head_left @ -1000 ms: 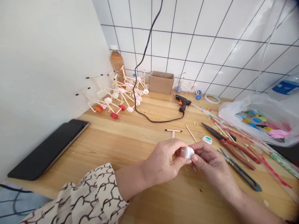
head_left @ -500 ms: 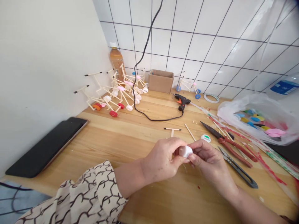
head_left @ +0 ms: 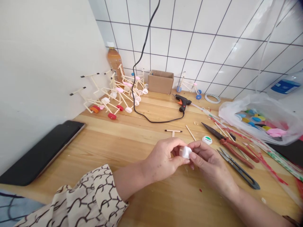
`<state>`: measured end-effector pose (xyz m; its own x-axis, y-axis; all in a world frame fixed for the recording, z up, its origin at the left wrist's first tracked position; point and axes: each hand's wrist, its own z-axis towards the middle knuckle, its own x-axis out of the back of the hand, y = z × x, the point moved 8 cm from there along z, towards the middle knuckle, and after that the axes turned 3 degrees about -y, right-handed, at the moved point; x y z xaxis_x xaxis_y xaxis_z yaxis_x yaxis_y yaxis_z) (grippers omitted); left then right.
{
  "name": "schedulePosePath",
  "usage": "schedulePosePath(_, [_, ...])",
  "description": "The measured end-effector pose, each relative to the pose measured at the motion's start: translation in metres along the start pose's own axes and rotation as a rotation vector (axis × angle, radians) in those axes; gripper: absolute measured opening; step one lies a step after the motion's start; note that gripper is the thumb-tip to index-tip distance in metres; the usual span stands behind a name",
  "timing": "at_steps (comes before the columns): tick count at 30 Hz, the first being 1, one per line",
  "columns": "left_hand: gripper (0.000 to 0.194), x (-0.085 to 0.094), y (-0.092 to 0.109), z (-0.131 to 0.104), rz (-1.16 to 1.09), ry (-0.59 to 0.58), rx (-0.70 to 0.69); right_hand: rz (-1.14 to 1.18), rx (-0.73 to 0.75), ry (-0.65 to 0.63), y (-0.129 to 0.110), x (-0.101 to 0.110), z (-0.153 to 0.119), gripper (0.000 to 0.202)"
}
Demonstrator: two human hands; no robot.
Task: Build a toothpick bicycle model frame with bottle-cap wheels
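Observation:
Between my two hands, just above the wooden table, is a small white bottle cap (head_left: 186,152). My left hand (head_left: 165,156) pinches it from the left with thumb and forefinger. From the other side, my right hand (head_left: 208,161) grips it with its fingertips, which hide part of the cap. Right behind my hands lies a T-shaped piece of thin sticks (head_left: 173,131) with dark tips. A loose stick (head_left: 190,133) and a white cap with a green mark (head_left: 207,140) lie near my right hand.
Pliers (head_left: 228,142) and thread snips (head_left: 239,169) lie at right, near a plastic bag (head_left: 227,110) of coloured caps. A glue gun (head_left: 181,102) with a black cord, a cardboard box (head_left: 161,82) and stick models with cap wheels (head_left: 112,116) stand behind. A black phone (head_left: 40,151) lies left.
The white cap has turned slightly between my fingers, and my right thumb has shifted on it. The whole view has moved a little; the things on the table lie as before.

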<state>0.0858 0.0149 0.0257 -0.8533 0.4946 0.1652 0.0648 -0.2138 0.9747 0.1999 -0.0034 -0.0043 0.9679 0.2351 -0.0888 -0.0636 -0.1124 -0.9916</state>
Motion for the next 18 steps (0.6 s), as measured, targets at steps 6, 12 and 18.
schedulePosePath(6, [0.013,-0.0005,0.0071,-0.0037,0.168,-0.02,-0.085,-0.069,0.03,0.001,-0.0051,-0.0028,-0.0014,0.02])
schedulePosePath(12, [0.01,-0.0027,0.0085,-0.0035,0.279,-0.032,-0.123,-0.042,0.033,0.009,-0.0045,-0.0038,-0.0009,0.021])
schedulePosePath(18, [0.03,-0.0023,0.0111,-0.0016,0.255,-0.021,-0.135,0.028,-0.023,0.016,0.0012,-0.0017,-0.0013,0.021])
